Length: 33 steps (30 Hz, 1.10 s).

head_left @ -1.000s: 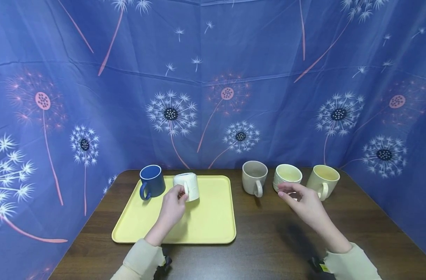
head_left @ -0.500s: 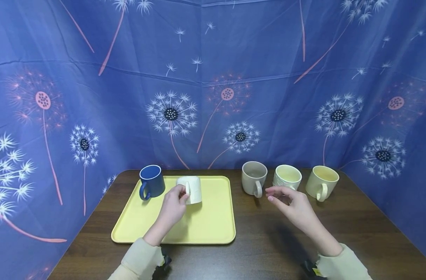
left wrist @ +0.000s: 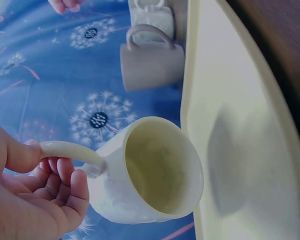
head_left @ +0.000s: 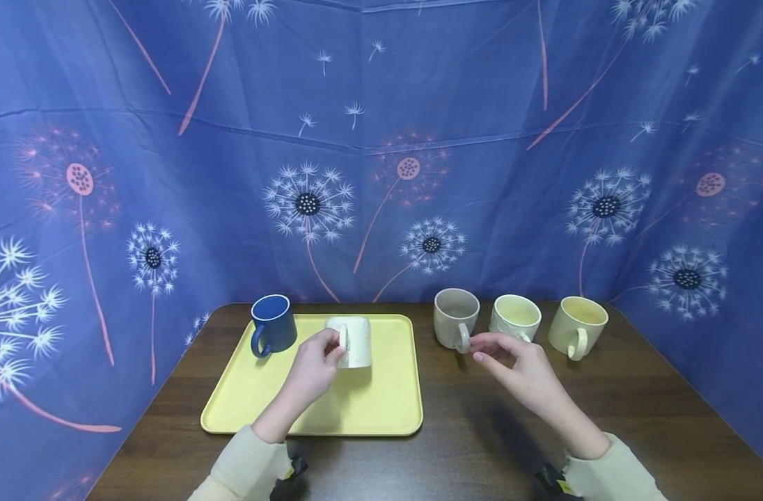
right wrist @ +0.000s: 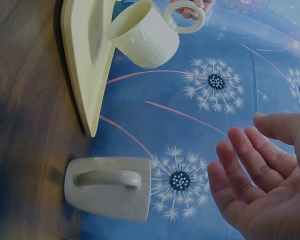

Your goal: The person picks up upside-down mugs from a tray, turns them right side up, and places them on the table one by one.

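Note:
By its handle, my left hand (head_left: 315,369) pinches a white mug (head_left: 358,342) between thumb and fingers. That mug hangs mouth down and tilted over the yellow tray (head_left: 381,410); the left wrist view looks into its hollow inside (left wrist: 157,167). My right hand (head_left: 524,369) reaches toward the grey mug (head_left: 452,320) with fingers loosely extended. In the right wrist view a gap separates these fingers (right wrist: 230,157) from the grey mug (right wrist: 107,207), which stands upright on the table. A blue mug (head_left: 275,325) stands upright at the tray's back left corner.
Right of the grey mug stand a cream mug (head_left: 514,314), partly behind my right hand, and a pale yellow mug (head_left: 578,323). All rest on the brown wooden table (head_left: 657,431). A blue dandelion-print cloth (head_left: 513,209) hangs behind and at both sides.
My left hand has shifted slightly right, and the white mug in it has turned further mouth down. My right hand has moved left from the cream mug to near the grey mug's handle.

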Each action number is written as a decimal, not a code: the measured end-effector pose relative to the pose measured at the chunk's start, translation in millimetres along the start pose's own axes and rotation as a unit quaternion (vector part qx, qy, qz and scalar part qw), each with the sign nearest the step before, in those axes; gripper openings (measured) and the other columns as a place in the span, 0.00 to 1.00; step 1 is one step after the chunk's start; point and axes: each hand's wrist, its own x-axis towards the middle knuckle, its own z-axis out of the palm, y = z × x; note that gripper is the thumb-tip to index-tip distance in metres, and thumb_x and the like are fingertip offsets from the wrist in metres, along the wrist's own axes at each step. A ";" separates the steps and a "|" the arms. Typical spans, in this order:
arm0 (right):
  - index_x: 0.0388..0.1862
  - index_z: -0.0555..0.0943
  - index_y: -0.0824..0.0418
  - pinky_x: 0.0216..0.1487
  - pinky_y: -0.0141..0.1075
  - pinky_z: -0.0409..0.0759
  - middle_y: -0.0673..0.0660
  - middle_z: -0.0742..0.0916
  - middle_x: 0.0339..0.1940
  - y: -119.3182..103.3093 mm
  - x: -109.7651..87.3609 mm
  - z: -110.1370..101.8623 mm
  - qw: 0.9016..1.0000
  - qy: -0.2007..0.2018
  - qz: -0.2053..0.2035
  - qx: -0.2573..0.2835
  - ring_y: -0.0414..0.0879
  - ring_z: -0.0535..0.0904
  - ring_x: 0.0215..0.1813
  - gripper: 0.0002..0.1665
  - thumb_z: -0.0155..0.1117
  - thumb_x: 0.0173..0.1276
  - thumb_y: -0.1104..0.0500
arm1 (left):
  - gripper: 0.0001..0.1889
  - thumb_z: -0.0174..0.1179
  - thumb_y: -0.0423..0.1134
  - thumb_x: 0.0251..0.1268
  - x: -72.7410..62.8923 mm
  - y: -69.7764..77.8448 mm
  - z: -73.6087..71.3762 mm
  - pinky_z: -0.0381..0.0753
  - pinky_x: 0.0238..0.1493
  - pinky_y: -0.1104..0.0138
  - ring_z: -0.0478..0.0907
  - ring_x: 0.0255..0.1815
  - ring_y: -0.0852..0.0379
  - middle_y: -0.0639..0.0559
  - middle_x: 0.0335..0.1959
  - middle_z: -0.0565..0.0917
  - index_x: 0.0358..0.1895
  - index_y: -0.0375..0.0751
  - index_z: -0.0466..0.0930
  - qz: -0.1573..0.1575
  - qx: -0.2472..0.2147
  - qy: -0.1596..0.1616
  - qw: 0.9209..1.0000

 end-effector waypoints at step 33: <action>0.43 0.83 0.57 0.41 0.27 0.78 0.47 0.87 0.37 -26.3 -4.0 11.2 0.995 0.003 -0.100 0.027 0.36 0.81 0.36 0.17 0.71 0.53 0.69 | 0.03 0.56 0.27 0.63 -36.9 68.6 -13.4 0.73 0.32 0.70 0.71 0.30 0.60 0.53 0.26 0.75 0.31 0.37 0.75 0.057 -0.047 -0.121 0.990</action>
